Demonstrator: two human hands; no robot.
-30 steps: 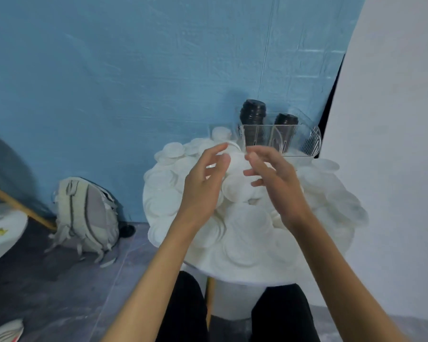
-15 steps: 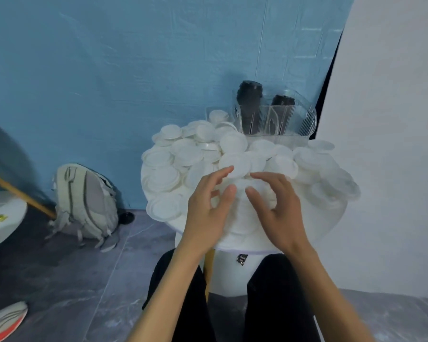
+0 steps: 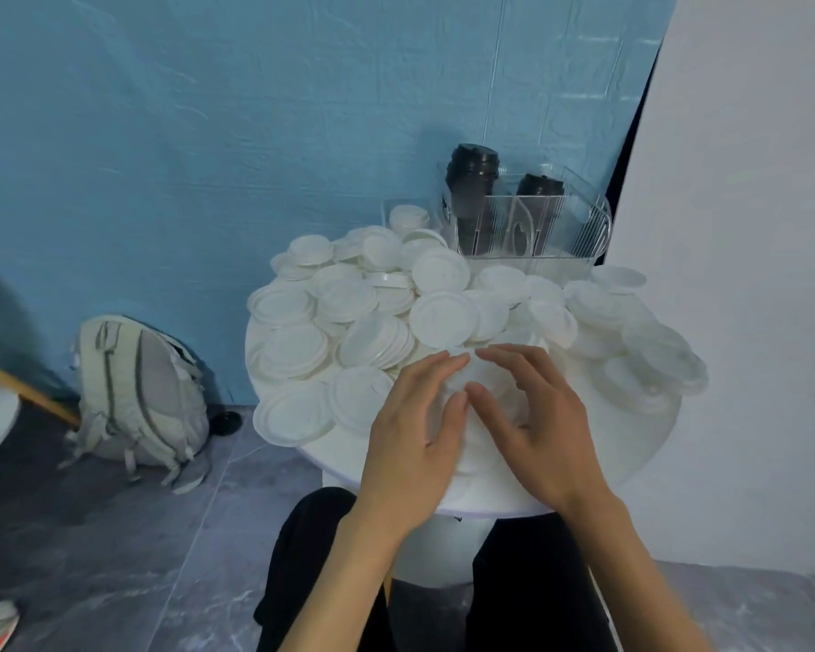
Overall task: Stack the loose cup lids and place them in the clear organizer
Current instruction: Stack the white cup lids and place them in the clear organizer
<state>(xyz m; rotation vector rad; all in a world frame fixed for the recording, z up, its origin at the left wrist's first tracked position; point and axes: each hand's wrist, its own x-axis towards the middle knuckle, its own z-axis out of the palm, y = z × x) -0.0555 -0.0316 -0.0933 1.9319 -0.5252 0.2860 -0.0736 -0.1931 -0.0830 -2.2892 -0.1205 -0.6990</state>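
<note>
Head: backpack [image 3: 137, 392] left; organizer [image 3: 528, 228] poss. behind lids [image 3: 372, 312].

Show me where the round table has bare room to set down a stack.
Only the near-right edge of the table, beside the right hand, looks bare. White lids crowd the rest, up to the clear organizer.

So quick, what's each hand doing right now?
Left hand: open, fingers resting on the white lids near the table's front edge.
Right hand: open, fingers spread over the same lids; no clear grip.
</note>
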